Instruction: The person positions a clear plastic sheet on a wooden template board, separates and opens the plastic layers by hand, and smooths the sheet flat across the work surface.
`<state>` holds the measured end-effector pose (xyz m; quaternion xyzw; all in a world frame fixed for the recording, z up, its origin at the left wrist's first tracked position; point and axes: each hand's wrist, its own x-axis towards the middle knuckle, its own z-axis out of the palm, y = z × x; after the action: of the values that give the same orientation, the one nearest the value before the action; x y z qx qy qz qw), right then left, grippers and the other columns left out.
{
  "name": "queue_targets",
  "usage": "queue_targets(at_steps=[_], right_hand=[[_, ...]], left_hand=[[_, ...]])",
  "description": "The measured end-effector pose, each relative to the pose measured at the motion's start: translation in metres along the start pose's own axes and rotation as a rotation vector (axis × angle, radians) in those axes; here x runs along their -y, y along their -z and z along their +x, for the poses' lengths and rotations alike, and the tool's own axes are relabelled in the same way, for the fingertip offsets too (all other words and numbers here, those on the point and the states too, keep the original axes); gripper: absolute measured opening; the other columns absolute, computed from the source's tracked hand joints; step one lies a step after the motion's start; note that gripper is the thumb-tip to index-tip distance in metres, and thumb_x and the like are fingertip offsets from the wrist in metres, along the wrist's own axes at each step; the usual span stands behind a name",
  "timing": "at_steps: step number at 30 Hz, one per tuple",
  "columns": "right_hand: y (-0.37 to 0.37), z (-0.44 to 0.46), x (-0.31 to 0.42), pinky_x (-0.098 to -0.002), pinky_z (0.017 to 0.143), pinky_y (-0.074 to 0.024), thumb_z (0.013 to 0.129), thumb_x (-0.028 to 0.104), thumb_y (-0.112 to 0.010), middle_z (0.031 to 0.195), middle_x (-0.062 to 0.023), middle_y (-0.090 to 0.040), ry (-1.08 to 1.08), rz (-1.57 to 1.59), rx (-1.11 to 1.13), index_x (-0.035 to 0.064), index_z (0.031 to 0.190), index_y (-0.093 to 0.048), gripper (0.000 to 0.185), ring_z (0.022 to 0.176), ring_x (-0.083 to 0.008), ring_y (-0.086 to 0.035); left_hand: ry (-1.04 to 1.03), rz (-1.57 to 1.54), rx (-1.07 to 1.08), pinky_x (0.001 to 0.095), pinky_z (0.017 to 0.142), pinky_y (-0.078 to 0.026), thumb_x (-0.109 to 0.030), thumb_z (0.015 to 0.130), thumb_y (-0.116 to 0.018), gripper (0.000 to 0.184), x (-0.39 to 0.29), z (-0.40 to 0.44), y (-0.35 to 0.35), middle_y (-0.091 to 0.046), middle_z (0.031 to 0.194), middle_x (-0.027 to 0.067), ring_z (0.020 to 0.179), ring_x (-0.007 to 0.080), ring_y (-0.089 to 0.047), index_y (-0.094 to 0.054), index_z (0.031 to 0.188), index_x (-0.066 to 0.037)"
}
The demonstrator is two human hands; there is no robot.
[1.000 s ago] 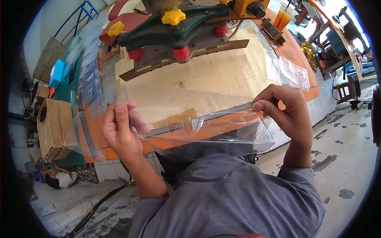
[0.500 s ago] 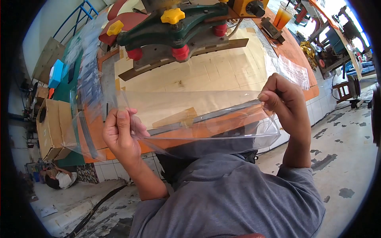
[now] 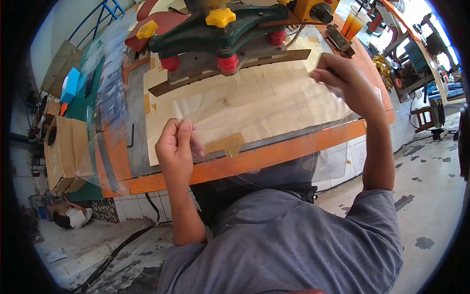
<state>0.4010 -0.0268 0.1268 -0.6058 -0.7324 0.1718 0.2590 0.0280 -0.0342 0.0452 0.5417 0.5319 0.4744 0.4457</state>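
Note:
A clear plastic sheet (image 3: 264,105) is stretched between my two hands over the tan board (image 3: 259,88). My left hand (image 3: 178,147) pinches its left corner near the board's front left part. At the upper right, my right hand (image 3: 342,83), slightly blurred, grips the other corner with closed fingers. The lower part of the sheet hangs past the table's orange front edge (image 3: 293,147). Beyond the sheet is a green press head (image 3: 220,36) with red knobs and a long metal bar (image 3: 196,81) under it.
Plastic sheets (image 3: 113,108) lie on the left of the table, beside a black hex key (image 3: 130,135). A cardboard box (image 3: 66,152) stands at the left. At the back right are a cup with an orange drink (image 3: 353,25) and a metal block (image 3: 339,40). A person (image 3: 73,214) is low at the far left.
Both hands have moved up and away from my body, carrying the clear sheet farther over the board. My left hand has also shifted right.

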Motion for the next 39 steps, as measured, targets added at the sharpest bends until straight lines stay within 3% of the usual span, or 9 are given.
queue_targets(at_steps=[3,5,10,16,22,24,28,33,39], right_hand=[[-0.044,0.031,-0.038,-0.0400,0.071,-0.0483,0.100,0.016,-0.071,0.082,-0.0156,-0.067,0.075,0.023,-0.018,-0.0026,0.094,-0.062,0.021,0.074,-0.0276,-0.061],[-0.064,0.041,-0.057,-0.0471,0.083,-0.0535,0.096,0.004,-0.062,0.098,-0.0237,-0.075,0.104,0.005,0.056,-0.0040,0.107,-0.067,0.014,0.096,-0.0443,-0.071],[-0.103,0.042,-0.074,-0.0465,0.085,-0.0526,0.097,0.004,-0.059,0.099,-0.0257,-0.073,0.028,0.086,0.076,-0.0043,0.108,-0.065,0.014,0.099,-0.0449,-0.070],[-0.109,0.034,-0.065,-0.0446,0.089,-0.0512,0.097,0.003,-0.053,0.105,-0.0227,-0.069,-0.159,0.143,0.100,-0.0014,0.108,-0.059,0.012,0.104,-0.0416,-0.067],[-0.108,0.036,-0.067,-0.0424,0.087,-0.0523,0.093,-0.002,-0.056,0.107,-0.0176,-0.064,0.056,0.099,0.032,0.0012,0.107,-0.061,0.015,0.104,-0.0400,-0.067],[-0.114,0.039,-0.081,-0.0351,0.085,-0.0531,0.091,-0.002,-0.058,0.102,-0.0127,-0.066,0.225,0.148,0.018,0.0000,0.101,-0.068,0.014,0.094,-0.0301,-0.068],[-0.109,0.043,-0.087,-0.0435,0.083,-0.0553,0.082,-0.012,-0.064,0.103,-0.0151,-0.069,0.289,0.112,0.038,0.0010,0.104,-0.071,0.026,0.096,-0.0374,-0.070],[-0.094,0.040,-0.085,-0.0413,0.084,-0.0579,0.095,-0.001,-0.066,0.103,-0.0146,-0.077,0.212,0.104,0.038,0.0021,0.110,-0.076,0.019,0.093,-0.0360,-0.073],[-0.070,0.029,-0.063,-0.0476,0.095,-0.0559,0.114,0.041,-0.050,0.107,-0.0192,-0.079,0.049,0.180,0.156,0.0061,0.135,-0.070,0.045,0.103,-0.0375,-0.074]], left_hand=[[-0.165,0.280,-0.082,0.0285,0.051,-0.044,-0.021,0.112,-0.059,0.029,0.033,0.017,-0.005,-0.059,0.063,0.0032,0.055,0.0097,-0.060,-0.061,0.090,-0.001],[-0.088,0.396,-0.111,0.0368,0.059,-0.046,-0.018,0.109,-0.063,0.027,0.034,0.024,-0.007,-0.060,0.066,0.0079,0.059,0.0179,-0.063,-0.062,0.089,0.000],[-0.308,0.866,-0.111,0.0493,0.082,-0.045,-0.019,0.104,-0.067,0.020,0.066,0.035,-0.001,-0.066,0.087,0.0132,0.087,0.0365,-0.061,-0.063,0.093,-0.002],[-0.280,0.966,-0.074,0.0485,0.084,-0.045,-0.019,0.105,-0.064,0.018,0.064,0.035,-0.002,-0.065,0.092,0.0129,0.091,0.0353,-0.062,-0.059,0.098,-0.003],[-0.230,0.959,-0.036,0.0492,0.083,-0.045,-0.017,0.106,-0.062,0.016,0.063,0.038,-0.003,-0.064,0.090,0.0148,0.089,0.0371,-0.061,-0.058,0.100,-0.003],[-0.233,0.948,-0.041,0.0493,0.083,-0.045,-0.016,0.106,-0.062,0.016,0.064,0.037,-0.005,-0.064,0.090,0.0153,0.088,0.0375,-0.061,-0.058,0.100,-0.002],[-0.256,0.937,-0.058,0.0497,0.081,-0.045,-0.015,0.105,-0.062,0.016,0.064,0.038,-0.005,-0.064,0.088,0.0163,0.086,0.0386,-0.062,-0.058,0.098,-0.002],[-0.270,0.914,-0.066,0.0509,0.080,-0.046,-0.014,0.104,-0.063,0.017,0.066,0.039,-0.005,-0.065,0.086,0.0164,0.086,0.0396,-0.063,-0.058,0.095,-0.001],[-0.281,0.888,-0.075,0.0527,0.077,-0.047,-0.014,0.103,-0.064,0.019,0.066,0.042,-0.005,-0.064,0.082,0.0180,0.081,0.0417,-0.062,-0.057,0.091,0.000]])
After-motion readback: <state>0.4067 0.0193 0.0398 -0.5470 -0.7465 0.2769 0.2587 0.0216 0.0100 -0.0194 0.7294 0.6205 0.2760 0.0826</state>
